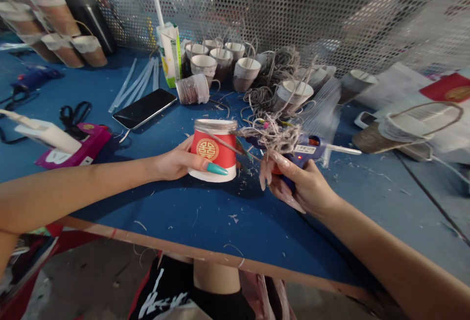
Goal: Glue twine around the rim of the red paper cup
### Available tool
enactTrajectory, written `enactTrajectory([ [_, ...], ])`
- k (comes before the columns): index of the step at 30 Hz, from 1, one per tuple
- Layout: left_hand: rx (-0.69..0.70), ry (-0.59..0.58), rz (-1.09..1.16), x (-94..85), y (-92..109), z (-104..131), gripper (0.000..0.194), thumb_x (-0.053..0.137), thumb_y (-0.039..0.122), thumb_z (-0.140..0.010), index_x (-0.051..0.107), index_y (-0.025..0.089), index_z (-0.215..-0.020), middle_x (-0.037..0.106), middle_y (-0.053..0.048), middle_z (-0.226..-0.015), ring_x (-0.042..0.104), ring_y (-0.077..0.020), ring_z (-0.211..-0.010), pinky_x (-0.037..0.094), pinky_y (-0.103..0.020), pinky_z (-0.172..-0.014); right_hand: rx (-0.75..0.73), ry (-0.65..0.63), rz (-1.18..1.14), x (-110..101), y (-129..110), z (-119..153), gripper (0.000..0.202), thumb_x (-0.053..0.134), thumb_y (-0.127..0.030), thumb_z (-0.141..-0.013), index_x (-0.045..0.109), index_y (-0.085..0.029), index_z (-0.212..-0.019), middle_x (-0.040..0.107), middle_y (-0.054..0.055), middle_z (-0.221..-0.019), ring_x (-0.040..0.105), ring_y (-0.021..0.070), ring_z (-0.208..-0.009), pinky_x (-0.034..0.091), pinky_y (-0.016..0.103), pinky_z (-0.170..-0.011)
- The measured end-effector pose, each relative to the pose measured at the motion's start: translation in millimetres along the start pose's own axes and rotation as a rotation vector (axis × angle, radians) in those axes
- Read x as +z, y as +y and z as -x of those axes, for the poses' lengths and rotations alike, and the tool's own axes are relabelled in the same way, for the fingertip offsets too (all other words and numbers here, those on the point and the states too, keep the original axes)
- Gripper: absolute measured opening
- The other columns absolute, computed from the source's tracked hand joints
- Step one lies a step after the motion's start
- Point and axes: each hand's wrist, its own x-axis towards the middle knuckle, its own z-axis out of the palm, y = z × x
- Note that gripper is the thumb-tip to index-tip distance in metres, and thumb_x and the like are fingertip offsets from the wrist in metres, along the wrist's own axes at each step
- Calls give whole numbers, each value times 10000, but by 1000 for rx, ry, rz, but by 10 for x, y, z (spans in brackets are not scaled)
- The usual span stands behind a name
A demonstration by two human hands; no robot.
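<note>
Here, the left hand (179,161) holds a red cup (216,146), the right hand (303,178) a glue gun (306,149); messy string (284,63) and cups (247,73) crowd behind.

One head-worn camera only. The tabletop (205,227) is being viewed from above its near edge, facing forward and down. The left hand (183,161) and right hand (303,180) are being framed close, mid-picture. The perforated metal screen (330,16) is being caught across the far side, the wearer's lap (216,278) at the bottom.
</note>
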Motion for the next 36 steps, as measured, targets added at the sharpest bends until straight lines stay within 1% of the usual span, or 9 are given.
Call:
enactTrajectory([
  [4,19,-65,-6,6,-1,-15,477,801,303,-562,711,168,-1011,782,-77,-898,746,-294,-887,582,-431,-864,55,-20,-36,15,-35,-13,464,748,-574,-761,643,-157,-588,525,-26,-400,318,37,-219,261,176,-236],
  [7,7,-115,-18,16,11,-21,462,765,285,-553,714,161,-995,788,-91,-902,751,-309,-894,592,-422,-843,89,-18,-47,40,-64,-21,491,764,-609,-722,625,-166,-564,467,-48,-376,302,33,-227,240,173,-243],
  [11,-27,-99,-83,-12,23,-3,523,735,330,-533,689,131,-1015,776,-132,-905,740,-357,-905,587,-482,-832,103,-43,-54,68,-92,-30,513,777,-636,-687,623,-165,-555,410,-68,-341,278,28,-224,240,172,-250],
  [16,-65,-116,-85,-55,17,17,593,696,336,-530,674,116,-1080,766,-153,-953,719,-401,-950,565,-528,-836,89,-80,-78,44,-80,-50,509,765,-628,-709,648,-155,-562,443,-61,-349,271,13,-226,244,153,-245],
  [22,-39,-145,36,-31,10,5,626,708,307,-510,673,168,-1120,765,-116,-1060,717,-363,-979,562,-490,-862,84,-105,-117,-21,-48,-64,471,766,-599,-730,676,-153,-607,434,-67,-351,266,18,-235,231,151,-237],
  [24,-41,-144,33,-35,8,8,622,702,308,-517,668,175,-1123,760,-113,-1069,715,-358,-985,555,-498,-872,71,-113,-121,-23,-52,-62,469,757,-592,-746,668,-152,-609,477,-53,-376,280,17,-241,231,152,-238],
  [27,-65,-129,-1,-59,-3,16,573,709,327,-519,679,165,-1067,764,-127,-1011,716,-363,-956,551,-513,-864,56,-126,-133,-10,-63,-61,489,756,-587,-751,631,-152,-565,574,-15,-446,304,12,-243,238,155,-235],
  [32,-84,-102,-35,-73,-19,18,523,749,337,-484,698,171,-977,757,-106,-885,719,-346,-854,563,-517,-832,73,-127,-153,13,-69,-58,476,789,-568,-721,635,-147,-560,637,12,-499,314,5,-240,263,149,-238],
  [36,-93,-97,-55,-53,-4,7,414,768,337,-495,728,168,-870,742,-68,-759,706,-268,-707,578,-407,-702,78,-115,-141,27,-76,-38,461,801,-562,-708,648,-148,-576,623,-2,-483,313,1,-244,283,142,-251],
])
